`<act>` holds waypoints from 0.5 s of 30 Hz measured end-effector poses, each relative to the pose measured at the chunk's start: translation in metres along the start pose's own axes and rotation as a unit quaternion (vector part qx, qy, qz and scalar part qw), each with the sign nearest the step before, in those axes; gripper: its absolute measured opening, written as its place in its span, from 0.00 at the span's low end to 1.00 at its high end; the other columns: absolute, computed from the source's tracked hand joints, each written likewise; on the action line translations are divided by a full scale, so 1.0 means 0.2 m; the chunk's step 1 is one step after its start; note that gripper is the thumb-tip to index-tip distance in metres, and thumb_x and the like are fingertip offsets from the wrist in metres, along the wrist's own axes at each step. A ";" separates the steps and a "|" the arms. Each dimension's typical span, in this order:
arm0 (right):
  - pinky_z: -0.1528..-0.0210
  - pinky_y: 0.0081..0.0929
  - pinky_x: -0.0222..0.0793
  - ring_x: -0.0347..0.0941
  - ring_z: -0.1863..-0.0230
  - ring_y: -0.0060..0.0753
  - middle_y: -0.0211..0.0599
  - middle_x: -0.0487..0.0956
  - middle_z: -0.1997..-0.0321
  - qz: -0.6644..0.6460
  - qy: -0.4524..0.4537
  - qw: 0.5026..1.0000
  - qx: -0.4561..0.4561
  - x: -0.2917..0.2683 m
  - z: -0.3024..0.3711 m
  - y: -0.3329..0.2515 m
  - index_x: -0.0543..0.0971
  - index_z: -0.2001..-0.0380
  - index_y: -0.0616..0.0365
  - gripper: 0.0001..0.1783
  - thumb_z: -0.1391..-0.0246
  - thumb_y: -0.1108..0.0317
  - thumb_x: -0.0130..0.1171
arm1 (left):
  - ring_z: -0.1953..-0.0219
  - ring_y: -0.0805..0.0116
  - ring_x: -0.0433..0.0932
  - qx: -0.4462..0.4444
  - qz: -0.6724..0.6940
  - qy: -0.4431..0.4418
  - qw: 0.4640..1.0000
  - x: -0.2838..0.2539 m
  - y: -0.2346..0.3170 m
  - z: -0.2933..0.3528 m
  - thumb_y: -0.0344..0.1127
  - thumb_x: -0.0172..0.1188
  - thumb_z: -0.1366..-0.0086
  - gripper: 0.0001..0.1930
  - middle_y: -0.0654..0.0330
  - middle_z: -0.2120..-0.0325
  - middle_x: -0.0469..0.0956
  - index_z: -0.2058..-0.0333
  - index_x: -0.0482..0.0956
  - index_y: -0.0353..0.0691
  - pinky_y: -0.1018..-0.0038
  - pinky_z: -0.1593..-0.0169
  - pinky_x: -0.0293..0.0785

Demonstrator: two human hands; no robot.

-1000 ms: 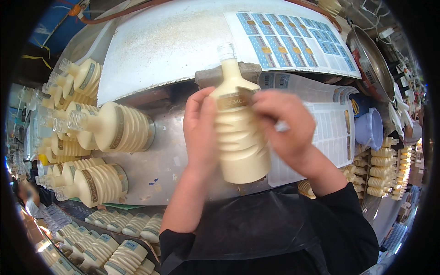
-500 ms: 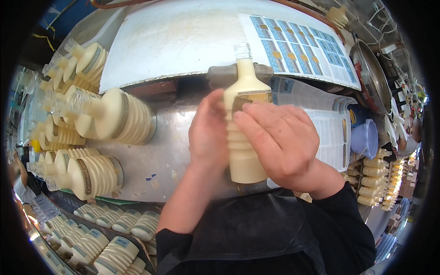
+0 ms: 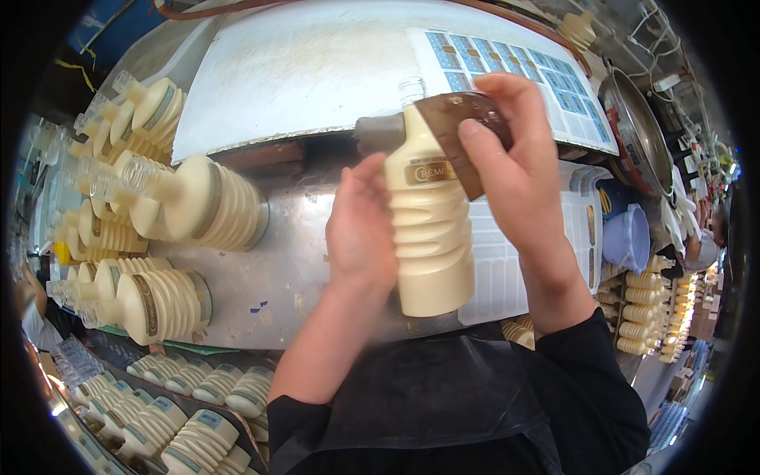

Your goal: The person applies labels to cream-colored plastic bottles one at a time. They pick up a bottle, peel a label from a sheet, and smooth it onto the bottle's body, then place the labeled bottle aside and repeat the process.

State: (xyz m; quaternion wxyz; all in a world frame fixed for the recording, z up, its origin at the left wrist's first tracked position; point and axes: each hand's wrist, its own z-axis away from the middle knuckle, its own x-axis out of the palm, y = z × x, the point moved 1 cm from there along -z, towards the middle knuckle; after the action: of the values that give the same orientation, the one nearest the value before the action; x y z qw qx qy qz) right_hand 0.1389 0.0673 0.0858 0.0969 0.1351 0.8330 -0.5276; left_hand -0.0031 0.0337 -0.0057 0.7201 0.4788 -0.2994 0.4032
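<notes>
A cream-coloured bottle (image 3: pixel 431 245) with a ribbed body and clear threaded neck lies on the metal worktop, neck pointing away from me. Its shoulder carries a gold and brown label (image 3: pixel 427 172), partly covered. My left hand (image 3: pixel 358 229) steadies the bottle from its left side, fingertips hidden behind it. In my right hand (image 3: pixel 518 150) is a flat, dark brown scraper-like piece (image 3: pixel 455 131), pinched between thumb and fingers over the bottle's right shoulder. Under the neck sits a grey-brown padded rest (image 3: pixel 378 133).
Several similar bottles (image 3: pixel 210 202) lie on the left, more in a crate (image 3: pixel 198 443) at lower left. Label sheets (image 3: pixel 507 63) rest on the white board (image 3: pixel 301 71); another sheet (image 3: pixel 546 245) lies right of the bottle. Beyond it are a lilac bucket (image 3: pixel 629 237) and a round metal pan (image 3: pixel 643 131).
My right hand has lifted off the label and moved up and right, turning the brown piece into view. The label is more exposed. My left hand stays beside the bottle.
</notes>
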 end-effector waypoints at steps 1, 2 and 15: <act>0.44 0.32 0.72 0.77 0.49 0.37 0.49 0.78 0.50 -0.012 -0.005 1.000 0.008 0.02 -0.01 0.01 0.69 0.48 0.65 0.17 0.39 0.75 0.52 | 0.50 0.66 0.76 0.003 -0.009 0.004 1.000 0.01 0.00 0.01 0.50 0.39 0.19 0.23 0.58 0.55 0.76 0.45 0.73 0.37 0.65 0.41 0.72; 0.44 0.34 0.72 0.77 0.49 0.40 0.51 0.77 0.50 -0.025 -0.010 0.999 0.016 0.04 -0.02 0.02 0.69 0.48 0.65 0.16 0.39 0.75 0.51 | 0.49 0.66 0.75 0.007 -0.018 0.008 1.000 0.02 0.00 0.01 0.50 0.39 0.19 0.23 0.59 0.54 0.76 0.45 0.73 0.36 0.66 0.41 0.72; 0.39 0.45 0.67 0.72 0.44 0.55 0.53 0.73 0.46 0.151 -0.005 0.988 -0.022 0.00 0.02 0.25 0.69 0.45 0.63 0.18 0.38 0.75 0.46 | 0.49 0.72 0.71 0.090 -0.278 -0.018 0.956 0.04 0.01 0.01 0.51 0.42 0.19 0.22 0.60 0.54 0.74 0.44 0.70 0.38 0.72 0.42 0.70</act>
State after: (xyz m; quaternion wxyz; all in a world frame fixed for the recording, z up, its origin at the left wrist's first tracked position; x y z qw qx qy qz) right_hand 0.1563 0.0844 0.0418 0.1827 0.2543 0.8142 -0.4889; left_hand -0.0011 0.0352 0.0019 0.7518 0.6135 -0.1300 0.2038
